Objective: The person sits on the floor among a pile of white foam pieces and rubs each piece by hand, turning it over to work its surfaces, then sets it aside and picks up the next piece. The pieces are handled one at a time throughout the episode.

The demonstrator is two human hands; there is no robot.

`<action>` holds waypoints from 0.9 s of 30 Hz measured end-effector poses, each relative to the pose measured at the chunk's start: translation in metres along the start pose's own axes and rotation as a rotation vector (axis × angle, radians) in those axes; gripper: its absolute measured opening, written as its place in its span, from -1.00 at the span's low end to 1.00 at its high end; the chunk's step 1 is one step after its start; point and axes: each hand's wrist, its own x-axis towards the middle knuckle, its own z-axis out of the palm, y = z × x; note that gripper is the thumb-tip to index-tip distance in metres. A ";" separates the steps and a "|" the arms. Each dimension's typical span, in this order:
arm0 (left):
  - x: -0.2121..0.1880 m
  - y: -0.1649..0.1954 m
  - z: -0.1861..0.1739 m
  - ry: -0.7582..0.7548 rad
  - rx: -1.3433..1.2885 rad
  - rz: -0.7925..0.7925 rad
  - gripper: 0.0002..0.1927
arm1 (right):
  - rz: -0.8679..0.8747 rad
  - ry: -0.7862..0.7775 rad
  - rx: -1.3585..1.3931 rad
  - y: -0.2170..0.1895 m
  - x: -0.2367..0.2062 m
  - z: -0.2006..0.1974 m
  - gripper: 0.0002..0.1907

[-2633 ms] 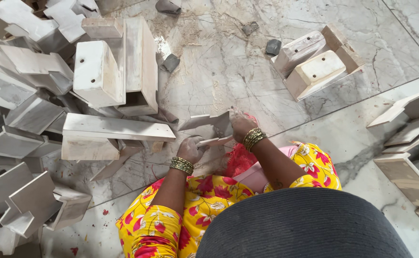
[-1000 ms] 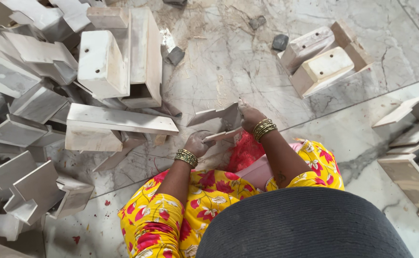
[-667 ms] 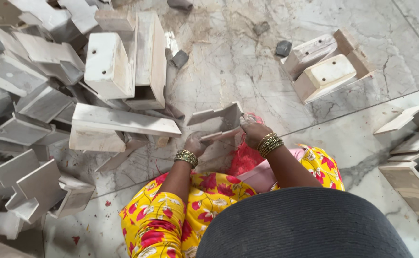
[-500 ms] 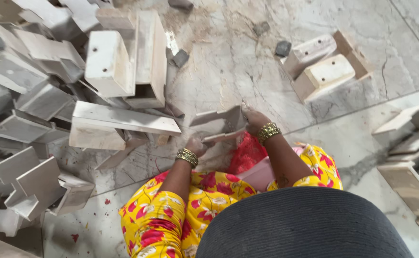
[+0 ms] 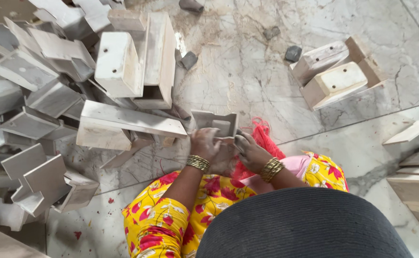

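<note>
The floor [image 5: 248, 81] is pale marble with grey veins and some dust. Fingers of both hands are curled and pressed onto a small grey block piece [image 5: 216, 126], held up just above the lap. The left hand [image 5: 204, 145] grips its near left side, the right hand [image 5: 248, 150] its right edge. The piece looks hard, stiff and a bit heavy, with sharp corners, so the flat sides seem the best spots to hold. A red net cloth [image 5: 262, 136] lies under the right hand. A big pile of white blocks [image 5: 75, 86] sits just beside it on the left, and two boxy pieces [image 5: 336, 74] lie well apart on the right
</note>
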 end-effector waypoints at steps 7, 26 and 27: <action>-0.004 0.009 0.025 -0.331 0.074 0.043 -0.15 | 0.139 0.050 0.236 0.005 0.019 0.029 -0.04; 0.000 -0.017 0.040 -0.252 -0.044 0.056 -0.40 | 0.121 0.188 -0.481 0.015 0.026 0.023 -0.39; 0.001 -0.018 0.041 -0.225 -0.050 0.070 -0.39 | 0.125 0.246 -0.475 0.015 0.026 0.022 -0.26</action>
